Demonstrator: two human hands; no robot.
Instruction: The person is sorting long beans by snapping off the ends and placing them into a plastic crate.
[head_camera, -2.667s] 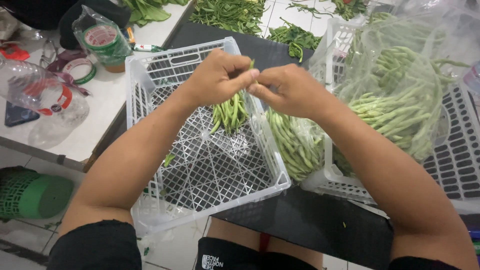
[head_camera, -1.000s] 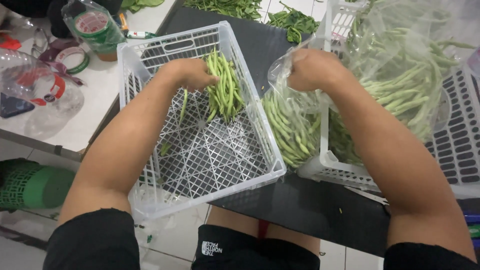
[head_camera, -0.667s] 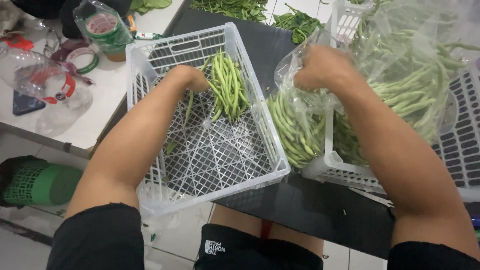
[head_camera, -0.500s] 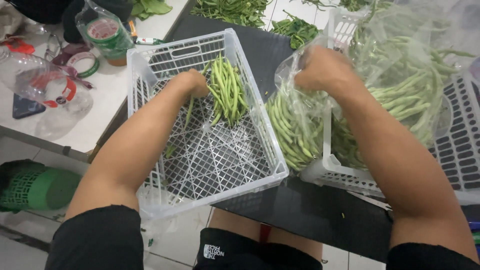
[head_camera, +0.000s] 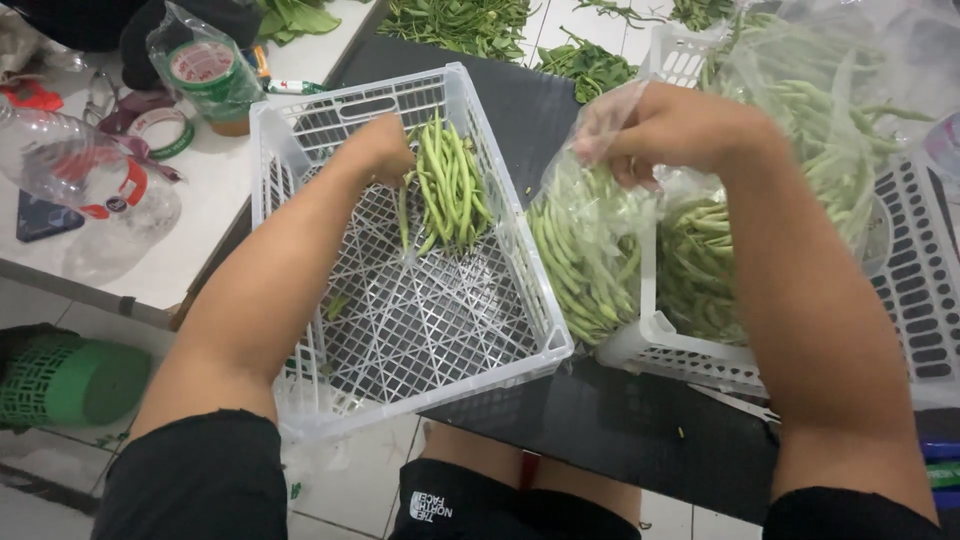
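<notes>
Green beans lie in a small aligned bundle at the upper middle of the frame, inside the white lattice crate. Left hand rests against the bundle's left edge; whether its fingers are curled or loose cannot be told. Right hand pinches the mouth of the clear plastic bag, which is packed with more beans. Judged handling: pods are light, slender, smooth and semi-stiff, liable to snap if bent; grasp several together at mid-length. Bag film is thin, slippery and limp; support it from below
</notes>
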